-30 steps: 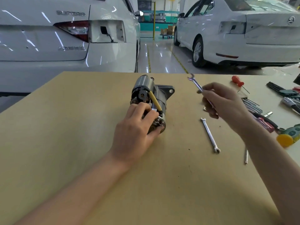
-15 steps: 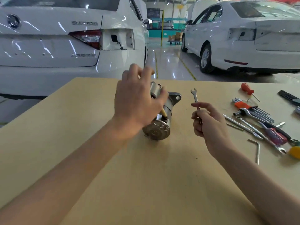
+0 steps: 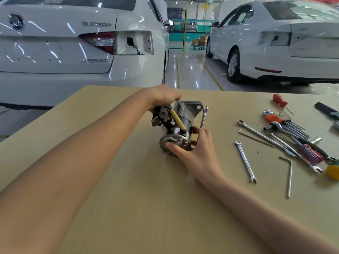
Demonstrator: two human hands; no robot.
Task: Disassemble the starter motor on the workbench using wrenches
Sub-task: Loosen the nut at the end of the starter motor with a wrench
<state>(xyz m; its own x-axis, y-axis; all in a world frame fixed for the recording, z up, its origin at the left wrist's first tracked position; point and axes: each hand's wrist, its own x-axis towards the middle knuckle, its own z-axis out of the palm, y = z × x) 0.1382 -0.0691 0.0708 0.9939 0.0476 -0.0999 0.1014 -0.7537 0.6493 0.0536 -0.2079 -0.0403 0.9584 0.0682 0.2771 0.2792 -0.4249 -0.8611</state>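
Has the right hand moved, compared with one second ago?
Yes. The right hand, which was raised over the loose wrench on the table, now lies left of it against the starter motor, the small wrench still in it.

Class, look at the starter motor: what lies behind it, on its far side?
Behind the starter motor the left hand grips its far end; the fingers there are hidden. A small wrench stands beside the flange.

We can read one word — "SUPERB" — in silver letters on the back of the white car on the left point(image 3: 77, 52). A round badge sits on it too, and a second row of letters lower down — too blurry to read.
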